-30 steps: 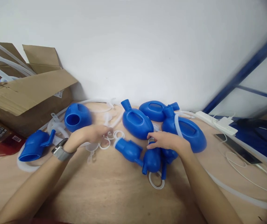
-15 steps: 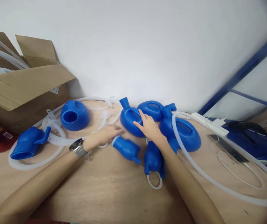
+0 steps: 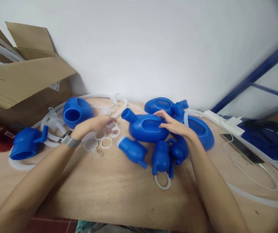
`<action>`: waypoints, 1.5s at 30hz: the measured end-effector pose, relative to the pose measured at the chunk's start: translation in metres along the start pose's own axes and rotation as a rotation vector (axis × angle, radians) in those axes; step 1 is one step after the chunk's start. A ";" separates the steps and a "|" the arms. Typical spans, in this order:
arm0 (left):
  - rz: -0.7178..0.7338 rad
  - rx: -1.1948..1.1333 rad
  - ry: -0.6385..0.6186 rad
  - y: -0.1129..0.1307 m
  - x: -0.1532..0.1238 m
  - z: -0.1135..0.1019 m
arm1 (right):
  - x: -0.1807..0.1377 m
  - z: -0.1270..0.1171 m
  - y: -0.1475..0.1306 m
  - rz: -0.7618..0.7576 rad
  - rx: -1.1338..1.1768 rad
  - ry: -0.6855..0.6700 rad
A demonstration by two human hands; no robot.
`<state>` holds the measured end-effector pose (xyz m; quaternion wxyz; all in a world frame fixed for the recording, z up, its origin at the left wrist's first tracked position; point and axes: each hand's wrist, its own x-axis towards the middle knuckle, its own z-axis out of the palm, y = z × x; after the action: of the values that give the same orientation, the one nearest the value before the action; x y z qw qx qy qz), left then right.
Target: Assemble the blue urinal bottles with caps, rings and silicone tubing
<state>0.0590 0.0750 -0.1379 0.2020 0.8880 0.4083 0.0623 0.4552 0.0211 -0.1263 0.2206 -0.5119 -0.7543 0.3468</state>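
Observation:
My right hand (image 3: pixel 174 124) grips a blue urinal bottle (image 3: pixel 147 133) by its right end, fingers beside the handle opening. The bottle's short neck points up and left. My left hand (image 3: pixel 96 125) hovers over loose white rings (image 3: pixel 106 142), its slightly blurred fingers apart and close to a ring. Below it lies a clear round lid (image 3: pixel 90 144). In front of the held bottle are blue spouted connectors: one with a white rim (image 3: pixel 132 151), one in the middle (image 3: pixel 160 157), and one partly behind my right wrist (image 3: pixel 179 150).
More blue bottles stand at the back (image 3: pixel 159 106) and right (image 3: pixel 200 129). On the left are a wide-mouthed blue bottle (image 3: pixel 77 111), a blue angled piece (image 3: pixel 24 144), coiled clear tubing and an open cardboard box (image 3: pixel 29 82). A power strip (image 3: pixel 224 121) and phone (image 3: pixel 242 149) lie right.
The blue bottle under my right hand has come forward and turned, its neck now pointing left. My left hand has moved left, from the white-rimmed connector to the white rings.

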 end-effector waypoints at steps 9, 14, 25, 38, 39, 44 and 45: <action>0.078 -0.344 0.328 0.043 0.002 -0.028 | 0.011 0.017 0.003 0.022 0.001 0.076; 0.147 -0.175 0.203 0.053 0.022 -0.033 | 0.012 0.017 0.005 0.007 0.023 0.077; 0.130 0.042 0.120 0.062 0.011 -0.041 | 0.009 0.015 0.007 0.001 0.022 0.041; 0.276 0.048 0.107 0.059 0.008 -0.046 | 0.009 0.013 0.013 -0.052 -0.015 0.012; 0.283 0.039 0.119 0.059 0.009 -0.045 | 0.010 0.013 0.012 -0.054 -0.015 0.011; 0.286 0.030 0.129 0.060 0.010 -0.045 | 0.009 0.012 0.010 -0.044 -0.029 -0.002; 0.287 0.034 0.131 0.060 0.010 -0.045 | 0.009 0.012 0.010 -0.040 -0.033 -0.005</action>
<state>0.0955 0.0615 -0.0724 0.1491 0.9345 0.2906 0.1412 0.4496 0.0283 -0.1419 0.2172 -0.4992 -0.7706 0.3313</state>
